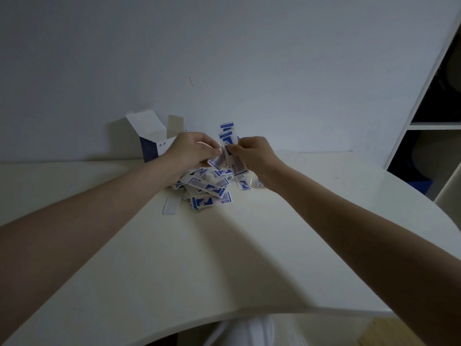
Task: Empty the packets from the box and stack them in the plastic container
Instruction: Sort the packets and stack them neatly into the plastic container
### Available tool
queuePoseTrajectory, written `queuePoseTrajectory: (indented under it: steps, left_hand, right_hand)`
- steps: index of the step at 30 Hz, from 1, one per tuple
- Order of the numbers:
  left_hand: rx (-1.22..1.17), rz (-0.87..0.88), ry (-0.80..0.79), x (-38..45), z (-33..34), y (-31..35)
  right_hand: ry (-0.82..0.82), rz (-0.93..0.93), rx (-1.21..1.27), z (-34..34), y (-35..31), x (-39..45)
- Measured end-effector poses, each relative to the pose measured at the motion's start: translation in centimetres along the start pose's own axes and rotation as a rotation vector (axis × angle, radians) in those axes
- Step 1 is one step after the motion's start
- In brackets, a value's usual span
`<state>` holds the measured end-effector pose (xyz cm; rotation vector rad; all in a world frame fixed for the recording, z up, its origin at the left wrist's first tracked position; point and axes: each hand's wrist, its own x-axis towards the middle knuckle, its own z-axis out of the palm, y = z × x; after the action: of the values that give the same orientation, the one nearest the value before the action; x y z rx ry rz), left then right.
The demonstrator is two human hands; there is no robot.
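1. Left hand [192, 151] and right hand [252, 156] met above the pile, both pinching a small upright sheaf of packets [228, 136], long axis running toward 12 o'clock.
2. Loose adhesive-bandage packets [207, 188] lay heaped on the desk [224, 258], directly beneath and toward 6 o'clock of the hands; both hands seemed equally near.
3. The opened box [152, 141] stood at 9 o'clock of the left hand, flaps up.
4. A plastic container was not visible.
5. Both forearms reached forward, converging.
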<state>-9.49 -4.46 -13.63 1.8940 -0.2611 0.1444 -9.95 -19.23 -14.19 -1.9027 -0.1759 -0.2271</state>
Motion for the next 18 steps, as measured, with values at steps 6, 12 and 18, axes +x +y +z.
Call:
queuePoseTrajectory:
  steps: [6,12,18]
  left_hand:
    - [0.912,0.042,-0.429,0.5,-0.9,-2.0]
    - [1.207,0.039,-0.493,0.2,0.5,-3.9]
    - [0.999,0.083,-0.357,0.4,-0.3,-3.7]
  right_hand:
    - [-0.133,-0.218,-0.650,-1.1,-0.2,-0.1]
    - [-0.455,-0.204,-0.974,-1.5,2.6,-1.1]
    - [-0.431,-0.178,-0.883,-1.7,3.4,-1.2]
